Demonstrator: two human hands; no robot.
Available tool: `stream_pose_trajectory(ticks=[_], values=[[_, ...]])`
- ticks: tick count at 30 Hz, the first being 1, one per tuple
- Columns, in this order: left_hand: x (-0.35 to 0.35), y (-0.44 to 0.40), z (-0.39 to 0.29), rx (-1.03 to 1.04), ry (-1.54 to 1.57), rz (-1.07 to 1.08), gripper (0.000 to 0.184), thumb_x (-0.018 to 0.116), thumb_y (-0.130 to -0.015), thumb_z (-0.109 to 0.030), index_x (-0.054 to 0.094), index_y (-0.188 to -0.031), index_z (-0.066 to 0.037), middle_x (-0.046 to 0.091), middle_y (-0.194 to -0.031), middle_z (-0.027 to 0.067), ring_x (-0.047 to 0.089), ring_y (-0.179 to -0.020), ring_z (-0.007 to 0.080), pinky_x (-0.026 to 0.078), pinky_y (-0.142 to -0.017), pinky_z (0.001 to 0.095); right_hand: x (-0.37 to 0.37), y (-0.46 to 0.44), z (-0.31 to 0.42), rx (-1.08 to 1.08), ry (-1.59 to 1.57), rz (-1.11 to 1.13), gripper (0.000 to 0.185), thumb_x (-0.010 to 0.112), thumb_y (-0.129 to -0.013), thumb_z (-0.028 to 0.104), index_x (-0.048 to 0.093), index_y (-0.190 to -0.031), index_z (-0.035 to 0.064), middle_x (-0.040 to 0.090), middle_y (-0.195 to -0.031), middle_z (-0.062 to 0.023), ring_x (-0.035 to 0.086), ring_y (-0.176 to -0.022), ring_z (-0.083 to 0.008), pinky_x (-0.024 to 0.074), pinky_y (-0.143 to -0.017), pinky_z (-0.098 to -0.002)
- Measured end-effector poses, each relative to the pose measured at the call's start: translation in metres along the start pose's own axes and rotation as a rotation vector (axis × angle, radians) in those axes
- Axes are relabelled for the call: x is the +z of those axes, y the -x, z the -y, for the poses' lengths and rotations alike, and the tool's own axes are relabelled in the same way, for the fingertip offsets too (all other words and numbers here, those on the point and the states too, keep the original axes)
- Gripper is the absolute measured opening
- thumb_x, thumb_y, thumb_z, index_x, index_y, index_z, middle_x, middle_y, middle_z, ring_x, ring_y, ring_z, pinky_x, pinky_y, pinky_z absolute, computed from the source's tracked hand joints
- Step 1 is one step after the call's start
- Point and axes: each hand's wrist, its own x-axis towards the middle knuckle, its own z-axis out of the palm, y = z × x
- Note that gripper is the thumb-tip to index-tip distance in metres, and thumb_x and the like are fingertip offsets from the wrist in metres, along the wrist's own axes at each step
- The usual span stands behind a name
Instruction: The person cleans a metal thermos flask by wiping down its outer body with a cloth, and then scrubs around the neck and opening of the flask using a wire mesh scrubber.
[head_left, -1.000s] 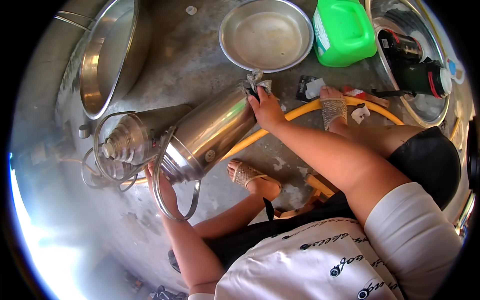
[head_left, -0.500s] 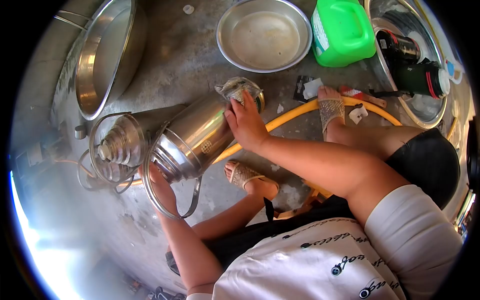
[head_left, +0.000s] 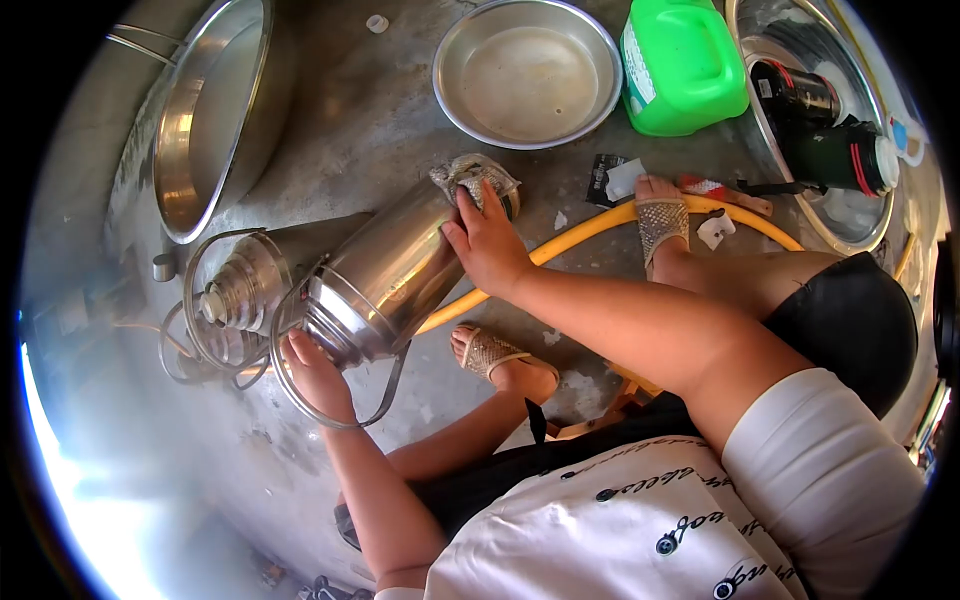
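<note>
Here, right fingers (head_left: 491, 203) press cloth (head_left: 464, 171) (greyish, bunched) against the flask (head_left: 385, 268).

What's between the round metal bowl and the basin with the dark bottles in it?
A bright green jug is between the bowl and the basin, as the head view shows.
</note>
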Motion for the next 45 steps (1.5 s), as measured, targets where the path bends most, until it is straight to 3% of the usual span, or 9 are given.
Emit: stream_pose_trajectory(ticks=[4,8,18,22,30,32,34,40,45], values=[[-0.005,-0.006,0.013,-0.008,-0.028,-0.014,0.055,0.034,-0.101,-0.047,0.049,-0.125,0.000,0.060,-0.100,0.0108,0.059,-0.082,0.0207,0.049,-0.067,0.0320,0.004,0.012,0.033,-0.279,-0.175,0.089,0.041,0.055,-0.094,0.027,0.055,-0.118,-0.0056,0.032,-0.146,-0.0316,0.028,-0.137,-0.0453,0.0257,-0.113,-0.0466],[-0.005,-0.002,0.008,-0.114,-0.040,-0.030,0.055,0.034,-0.101,-0.048,0.049,-0.125,0.000,0.060,-0.100,0.0100,0.059,-0.082,0.0199,0.049,-0.068,0.0318,-0.013,-0.029,-0.045,0.342,-0.139,0.044,0.050,0.052,-0.094,0.036,0.050,-0.130,0.0007,0.044,-0.131,-0.0347,0.046,-0.118,-0.0497,0.0382,-0.103,-0.0473],[-0.004,0.012,-0.008,-0.129,0.005,0.084,0.052,0.036,-0.101,-0.047,0.055,-0.117,-0.001,0.061,-0.098,0.0093,0.058,-0.081,0.0183,0.048,-0.070,0.0322,-0.030,-0.029,-0.049,0.514,0.078,0.082,0.053,0.055,-0.091,0.037,0.051,-0.129,0.0008,0.051,-0.120,-0.0311,0.050,-0.114,-0.0451,0.0401,-0.099,-0.0500],[-0.005,0.010,-0.011,0.131,-0.256,0.073,0.055,0.039,-0.098,-0.054,0.052,-0.119,-0.005,0.062,-0.099,0.0080,0.060,-0.088,0.0175,0.049,-0.072,0.0298,-0.003,0.002,-0.011,-0.145,0.026,-0.085,0.035,0.050,-0.094,0.020,0.055,-0.117,-0.0066,0.045,-0.132,-0.0322,0.044,-0.121,-0.0468,0.0340,-0.106,-0.0495],[-0.002,0.000,0.003,0.160,-0.132,0.028,0.051,0.037,-0.101,-0.045,0.050,-0.124,-0.001,0.062,-0.107,0.0113,0.062,-0.090,0.0178,0.051,-0.074,0.0315,-0.016,0.028,0.068,-0.508,-0.329,0.097,0.022,0.063,-0.088,0.017,0.062,-0.100,-0.0014,0.049,-0.131,-0.0238,0.044,-0.125,-0.0416,0.0349,-0.107,-0.0461],[-0.008,-0.010,0.015,0.079,-0.194,0.007,0.058,0.029,-0.102,-0.048,0.049,-0.128,0.000,0.061,-0.117,0.0183,0.058,-0.107,0.0290,0.044,-0.090,0.0376,-0.010,0.005,0.006,-0.263,-0.109,-0.048,0.027,0.058,-0.091,0.020,0.061,-0.109,0.0008,0.048,-0.134,-0.0233,0.043,-0.127,-0.0406,0.0348,-0.107,-0.0447],[-0.003,-0.006,0.008,0.010,-0.074,-0.007,0.056,0.031,-0.101,-0.047,0.050,-0.128,-0.001,0.062,-0.109,0.0137,0.064,-0.094,0.0223,0.050,-0.074,0.0302,-0.045,-0.024,-0.040,0.205,-0.008,0.200,0.034,0.053,-0.094,0.025,0.059,-0.118,0.0006,0.044,-0.139,-0.0248,0.041,-0.129,-0.0420,0.0333,-0.108,-0.0443],[-0.004,-0.018,0.021,0.090,0.030,0.011,0.056,0.034,-0.101,-0.047,0.047,-0.130,-0.001,0.062,-0.108,0.0129,0.065,-0.092,0.0203,0.056,-0.074,0.0321,-0.010,0.005,0.023,-0.259,-0.157,0.129,0.039,0.050,-0.096,0.028,0.059,-0.114,-0.0052,0.043,-0.139,-0.0275,0.036,-0.134,-0.0420,0.0290,-0.112,-0.0454],[-0.003,-0.004,0.002,-0.016,-0.030,-0.006,0.057,0.034,-0.101,-0.049,0.047,-0.131,-0.002,0.063,-0.106,0.0126,0.064,-0.090,0.0189,0.053,-0.070,0.0311,-0.016,-0.016,-0.027,-0.004,0.071,0.003,0.043,0.048,-0.097,0.031,0.057,-0.117,-0.0064,0.039,-0.142,-0.0299,0.034,-0.135,-0.0430,0.0278,-0.112,-0.0457]])
